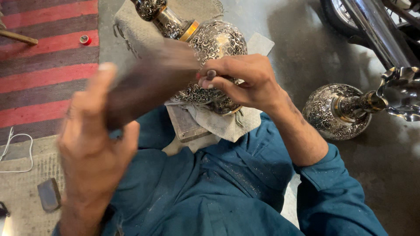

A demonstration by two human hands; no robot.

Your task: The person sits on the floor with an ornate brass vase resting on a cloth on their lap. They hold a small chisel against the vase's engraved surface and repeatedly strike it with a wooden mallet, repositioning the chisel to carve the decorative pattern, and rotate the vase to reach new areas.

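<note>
The engraved metal vase (pixel 214 48) lies tilted on a cloth pad (pixel 218 124) over a small wooden block (pixel 186 124), resting in the person's lap at the centre of the view. Its long axis runs from the bulbous body, near centre, up and left to the narrow neck (pixel 168 19) at the far edge.

The right hand (pixel 245 81) rests on the near side of the body, fingers clenched against the engraved surface; they appear to pinch a small tool, though the tip is too small to confirm. The left hand (pixel 94 144) is raised near the camera at left, fingers wrapped around a dark wooden striking tool (pixel 148 83), blurred in motion. The tool's far end points right toward the right-hand fingers and the vase body. The right hand is the nearer to the vase.

A second engraved vase (pixel 339 109) lies on the concrete floor (pixel 297 39) at right. A striped red rug (pixel 48 65) lies at far left.
</note>
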